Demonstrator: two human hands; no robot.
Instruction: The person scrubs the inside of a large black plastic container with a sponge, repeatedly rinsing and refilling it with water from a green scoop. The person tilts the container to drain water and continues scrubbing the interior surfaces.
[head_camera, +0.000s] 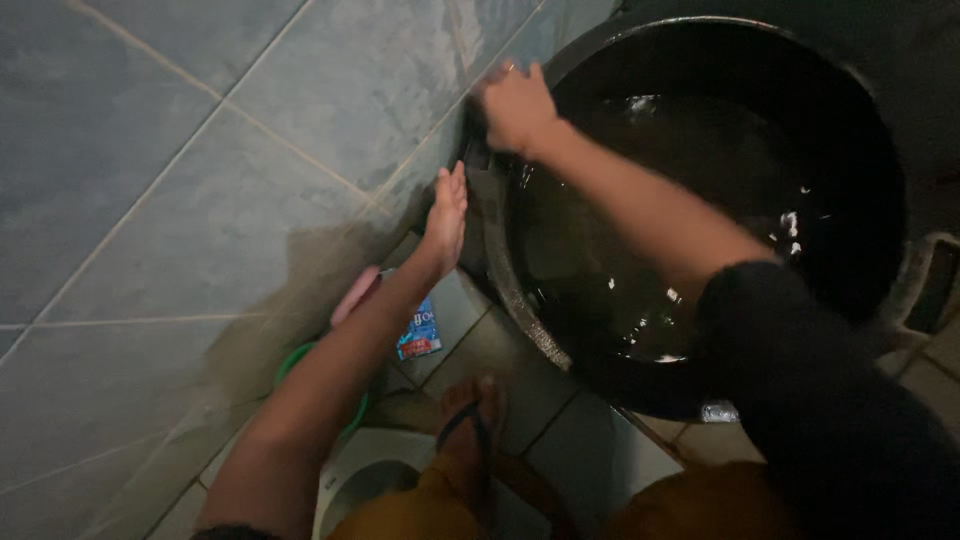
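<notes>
One large round black water barrel (800, 100), smooth-walled and glossy with water inside, stood against glazed grey wall tiles (200, 180). The right hand (515, 105) was clenched over its far rim. The left hand (446, 215), fingers flat and released, pressed the barrel's outer side. Below that hand lay one blue sachet (419, 332).

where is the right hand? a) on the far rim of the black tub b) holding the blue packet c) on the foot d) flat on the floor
a: the right hand grips the far rim of the black tub, which holds water, with the arm reaching across it; the left hand is open against the tub's outer side.
</notes>
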